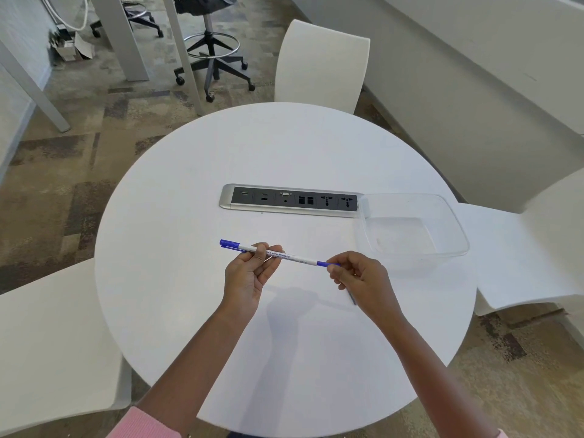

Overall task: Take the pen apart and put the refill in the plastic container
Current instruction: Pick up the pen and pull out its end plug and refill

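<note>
As the pen (294, 257) hangs over the surface (189, 216), L grip (249, 273) pinches its barrel and R grip (360, 279) pinches the blue tip end. Disassembly looks barely begun. Next, prob. twist/pull tip off and free refill; tub (455, 229) sits near, at right.

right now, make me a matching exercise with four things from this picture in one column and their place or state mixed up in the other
Things
1. pen
2. container
3. socket strip
4. right hand

Place or state
A. set into the middle of the table
B. pinches the pen's thin blue end
C. lifted off the table, cap pointing left
D. clear and empty, on the table's right side

Pairs: 1-C, 2-D, 3-A, 4-B
</note>
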Available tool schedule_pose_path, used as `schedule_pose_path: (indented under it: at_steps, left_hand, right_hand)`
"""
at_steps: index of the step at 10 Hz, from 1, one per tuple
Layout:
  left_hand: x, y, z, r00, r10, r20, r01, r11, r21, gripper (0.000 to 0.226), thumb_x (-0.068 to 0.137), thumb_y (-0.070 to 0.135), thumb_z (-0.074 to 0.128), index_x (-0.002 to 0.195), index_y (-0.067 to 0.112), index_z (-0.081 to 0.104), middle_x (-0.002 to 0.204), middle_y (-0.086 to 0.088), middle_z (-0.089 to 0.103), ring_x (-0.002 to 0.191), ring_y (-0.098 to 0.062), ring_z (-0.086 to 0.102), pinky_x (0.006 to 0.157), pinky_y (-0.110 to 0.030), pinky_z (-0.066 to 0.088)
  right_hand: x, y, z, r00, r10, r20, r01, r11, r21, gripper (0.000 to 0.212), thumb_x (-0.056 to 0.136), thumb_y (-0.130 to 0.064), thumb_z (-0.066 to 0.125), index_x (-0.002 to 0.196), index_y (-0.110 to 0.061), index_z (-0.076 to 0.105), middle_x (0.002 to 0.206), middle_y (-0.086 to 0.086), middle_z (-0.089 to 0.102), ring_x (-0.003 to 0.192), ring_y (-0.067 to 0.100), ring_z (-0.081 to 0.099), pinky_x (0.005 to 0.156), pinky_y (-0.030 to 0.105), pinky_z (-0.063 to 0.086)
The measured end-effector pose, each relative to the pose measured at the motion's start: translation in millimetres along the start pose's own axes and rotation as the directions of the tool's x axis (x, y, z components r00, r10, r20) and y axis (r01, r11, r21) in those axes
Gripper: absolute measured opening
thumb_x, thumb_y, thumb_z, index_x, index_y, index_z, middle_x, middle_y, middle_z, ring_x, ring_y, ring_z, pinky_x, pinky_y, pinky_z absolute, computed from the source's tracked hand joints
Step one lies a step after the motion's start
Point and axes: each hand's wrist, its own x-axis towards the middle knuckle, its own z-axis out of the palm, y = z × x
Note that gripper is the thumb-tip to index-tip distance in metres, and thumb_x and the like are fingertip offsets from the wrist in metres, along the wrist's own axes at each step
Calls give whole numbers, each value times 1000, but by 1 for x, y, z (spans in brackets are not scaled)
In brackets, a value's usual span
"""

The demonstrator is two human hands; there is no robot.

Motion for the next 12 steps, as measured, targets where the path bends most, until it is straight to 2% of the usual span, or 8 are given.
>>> schedule_pose_path:
  at_steps: [2, 4, 5, 6, 7, 8, 9, 12]
  left_hand:
    - [2, 0, -1, 1000, 5, -3, -5, 1000, -6, 16, 90, 5, 49, 79, 4, 59, 66, -4, 75, 67, -15, 72, 57, -18, 56]
    - [3, 1, -6, 1000, 9, -21, -9, 1000, -17, 14, 90, 5, 49, 80, 4, 59, 66, -4, 75, 66, -15, 72, 57, -18, 56]
    - [4, 1, -8, 1000, 8, -26, -9, 1000, -19, 15, 90, 4, 48, 80, 4, 58, 66, -4, 74, 67, -14, 72, 57, -18, 56]
    - [4, 1, -10, 1000, 3, -29, -4, 1000, -24, 15, 90, 4, 48, 79, 4, 59, 66, -4, 75, 67, -14, 72, 58, -18, 56]
    - [4, 1, -13, 999, 0, -35, -1, 1000, -27, 15, 90, 3, 48, 79, 4, 59, 67, -4, 75, 68, -14, 72, 58, -18, 56]
    - [4, 1, -15, 999, -5, -41, 4, 1000, -24, 16, 90, 3, 48, 79, 4, 59, 67, -3, 75, 68, -14, 72, 58, -18, 56]
    - [5, 1, -18, 999, -15, -48, 13, 1000, -28, 16, 91, 3, 47, 80, 3, 58, 66, -4, 74, 67, -14, 72, 57, -19, 56]
    - [9, 4, -24, 998, -32, -50, 31, 999, -30, 15, 91, 3, 47, 81, 3, 59, 66, -4, 74, 67, -14, 72, 58, -19, 57]
  right_hand:
    - [3, 4, 0, 998, 63, -23, -62, 998, 32, 27, 89, -13, 51, 64, -16, 62, 56, 1, 56, 46, 1, 51, 48, 10, 44]
    - [9, 18, -2, 984, 169, -58, -160, 978, 133, 28, 90, -17, 51, 65, -12, 63, 56, 3, 57, 45, 3, 50, 45, 11, 43]
    - [14, 33, 2, 960, 233, -156, -211, 967, 144, 21, 88, -16, 54, 70, -12, 64, 64, 4, 59, 58, 12, 53, 52, 18, 44]
    - [18, 53, 10, 923, 244, -298, -249, 968, 24, 11, 84, -17, 58, 79, -13, 67, 75, 3, 63, 68, 16, 55, 60, 21, 42]
    - [19, 72, 21, 896, 234, -377, -254, 967, -4, 9, 83, -12, 60, 80, -8, 66, 69, 6, 57, 61, 14, 49, 50, 4, 37]
    - [19, 84, 31, 877, 232, -421, -267, 963, -26, 8, 82, -8, 59, 76, -7, 64, 66, 8, 57, 63, 19, 51, 53, 9, 39]
    - [20, 92, 40, 877, 217, -429, -288, 951, -108, 7, 81, -7, 59, 77, -4, 63, 70, 10, 62, 68, 22, 54, 64, 28, 42]
    - [19, 103, 50, 883, 240, -403, -353, 906, -235, 9, 81, -13, 60, 77, -5, 59, 72, 10, 65, 71, 26, 58, 66, 34, 45]
